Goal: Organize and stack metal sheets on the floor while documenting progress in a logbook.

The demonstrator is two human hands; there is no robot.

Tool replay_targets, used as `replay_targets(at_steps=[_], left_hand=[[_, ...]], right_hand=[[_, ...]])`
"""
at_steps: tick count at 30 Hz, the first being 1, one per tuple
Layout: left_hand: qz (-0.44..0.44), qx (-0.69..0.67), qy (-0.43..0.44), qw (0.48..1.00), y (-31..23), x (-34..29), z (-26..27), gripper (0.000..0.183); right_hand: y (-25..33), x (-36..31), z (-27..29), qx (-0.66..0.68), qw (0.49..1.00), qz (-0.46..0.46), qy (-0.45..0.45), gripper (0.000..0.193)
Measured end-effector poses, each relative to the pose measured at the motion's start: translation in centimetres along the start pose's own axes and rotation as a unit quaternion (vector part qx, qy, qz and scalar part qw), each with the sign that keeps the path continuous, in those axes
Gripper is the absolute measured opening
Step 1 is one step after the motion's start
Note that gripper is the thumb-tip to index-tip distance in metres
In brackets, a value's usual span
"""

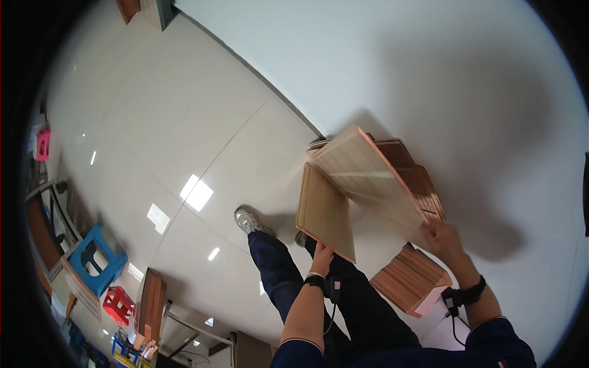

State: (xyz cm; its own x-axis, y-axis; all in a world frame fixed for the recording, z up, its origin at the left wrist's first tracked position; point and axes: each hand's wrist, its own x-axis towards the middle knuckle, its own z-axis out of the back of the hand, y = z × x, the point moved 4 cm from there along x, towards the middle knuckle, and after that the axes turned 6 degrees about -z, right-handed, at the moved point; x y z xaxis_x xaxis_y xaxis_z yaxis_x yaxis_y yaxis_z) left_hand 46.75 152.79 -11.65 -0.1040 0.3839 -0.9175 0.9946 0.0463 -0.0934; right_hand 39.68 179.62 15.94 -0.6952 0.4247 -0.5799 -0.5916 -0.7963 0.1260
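Note:
My left hand (321, 257) is closed on the near edge of a flat tan panel (325, 208) with an orange-brown edge, which stands tilted above the floor. With its fingers on the lower corner, my right hand (443, 241) grips a larger patterned panel (371, 178). The two panels spread apart in a V, close together at their far ends. Behind the larger panel, several similar panels (417, 178) lean against the white wall; part of them is hidden. Near my right forearm sits a stack of reddish-brown panels (408, 279).
The white wall (429, 73) rises at the right, meeting the tiled floor (153, 110). On the left are a blue plastic stool (98, 260), a red plastic stool (118, 305) and an upright stack of brown panels (150, 306). Dark bands with cables circle both wrists.

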Motion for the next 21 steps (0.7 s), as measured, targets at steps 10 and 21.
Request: replay_targets(at_steps=[10, 21], left_hand=[[-0.005, -0.044, -0.03, 0.999, 0.8, 0.5, 0.4, 0.043], [-0.095, 0.019, 0.021, 0.995, -0.5, 1.5, -1.6, 0.047]], right_hand=[[11.2, 5.6, 9.8, 0.044, 0.998, -0.003, -0.055, 0.02], [18.8, 22.2, 7.9, 0.061, 0.987, 0.076, -0.128, 0.034]])
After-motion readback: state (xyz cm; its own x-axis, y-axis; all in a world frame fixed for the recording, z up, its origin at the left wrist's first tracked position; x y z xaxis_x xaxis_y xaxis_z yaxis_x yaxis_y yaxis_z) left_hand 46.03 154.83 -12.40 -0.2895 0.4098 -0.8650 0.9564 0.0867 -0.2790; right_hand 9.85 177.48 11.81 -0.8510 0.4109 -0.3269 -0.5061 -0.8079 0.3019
